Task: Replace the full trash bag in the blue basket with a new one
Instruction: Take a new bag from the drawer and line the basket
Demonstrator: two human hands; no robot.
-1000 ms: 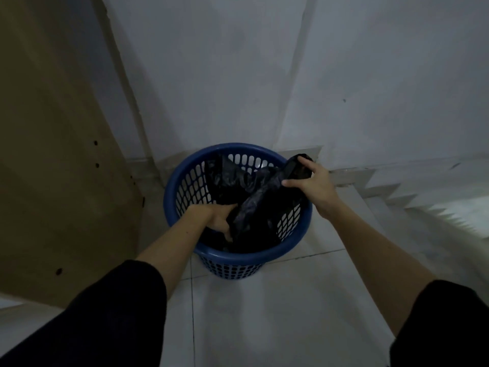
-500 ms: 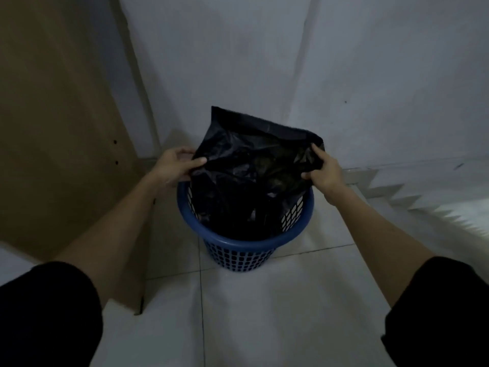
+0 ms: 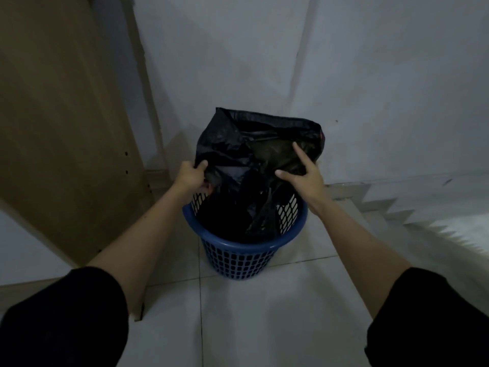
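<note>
Dim white walls (image 3: 370,75), tiled floor (image 3: 264,313)

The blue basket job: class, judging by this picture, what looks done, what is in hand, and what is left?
Done: a black trash bag sits partly inside the blue basket, its top standing above the rim. In hand: the left hand grips the bag's left edge; the right hand touches its right side with its fingers spread. Left: no part of the bag's mouth is folded over the rim yet.

My two bare forearms, no watch, no rings visible. My left hand (image 3: 189,174) and right hand (image 3: 304,176) ungloved. Black sleeves (image 3: 60,313) pushed up near elbows on both arms, plain dark fabric.
</note>
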